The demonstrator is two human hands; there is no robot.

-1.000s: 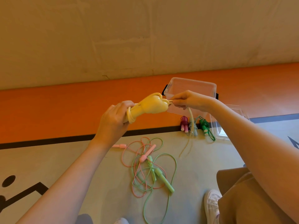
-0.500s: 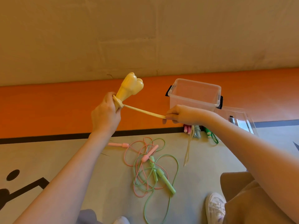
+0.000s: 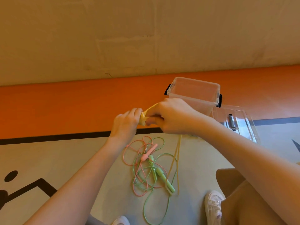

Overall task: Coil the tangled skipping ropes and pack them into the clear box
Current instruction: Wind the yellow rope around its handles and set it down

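My left hand (image 3: 125,123) grips the yellow skipping rope's handles (image 3: 142,120), which are mostly hidden between my two hands. My right hand (image 3: 172,116) is close against them and pinches the yellow cord (image 3: 178,153), whose loose end hangs down to the floor. A pink rope (image 3: 148,152) and a green rope (image 3: 164,179) lie tangled together on the grey floor below my hands. The clear box (image 3: 194,93) stands open behind my right hand, on the orange strip.
The box's clear lid (image 3: 235,122) lies flat to the right of the box. A wall rises behind the orange strip. My white shoes (image 3: 213,207) and a knee in tan cloth are at the bottom right. Black floor markings show at the left.
My right hand has moved left and up to meet my left hand, taking the stretched yellow cord with it. The yellow handles have dropped from upright to hidden between my hands.
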